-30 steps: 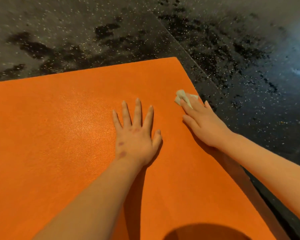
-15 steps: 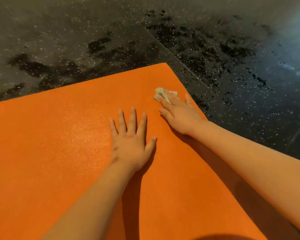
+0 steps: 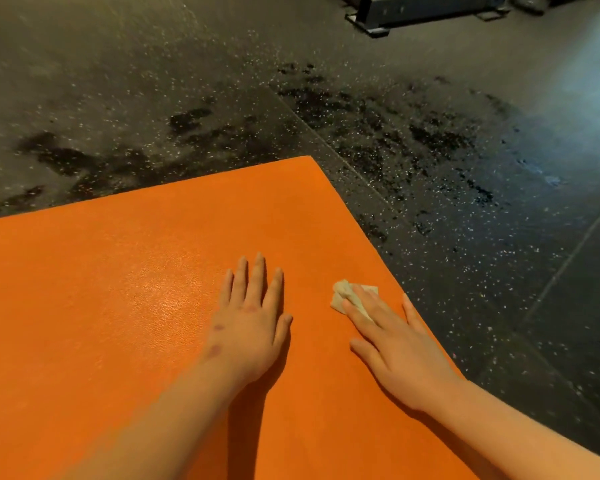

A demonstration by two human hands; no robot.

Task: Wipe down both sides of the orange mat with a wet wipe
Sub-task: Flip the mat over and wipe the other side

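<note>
Orange mat [image 3: 118,306]; wipe [image 3: 347,296] seemingly off-white; black speckled floor [image 3: 430,150].

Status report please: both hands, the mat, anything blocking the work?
Left hand flat on orange mat, fingers straight. Right hand presses wet wipe near mat's right edge. No obstacle seen on mat.

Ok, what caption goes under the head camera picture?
The right hand presses a wet wipe on the orange mat; the left hand rests flat on the mat.

We see a dark speckled floor [image 3: 125,74], with blacker blotches [image 3: 388,133] scattered over it and thin seams [image 3: 329,147] running between its tiles. At the top edge, a grey metal frame [image 3: 426,10] rests on it.
</note>
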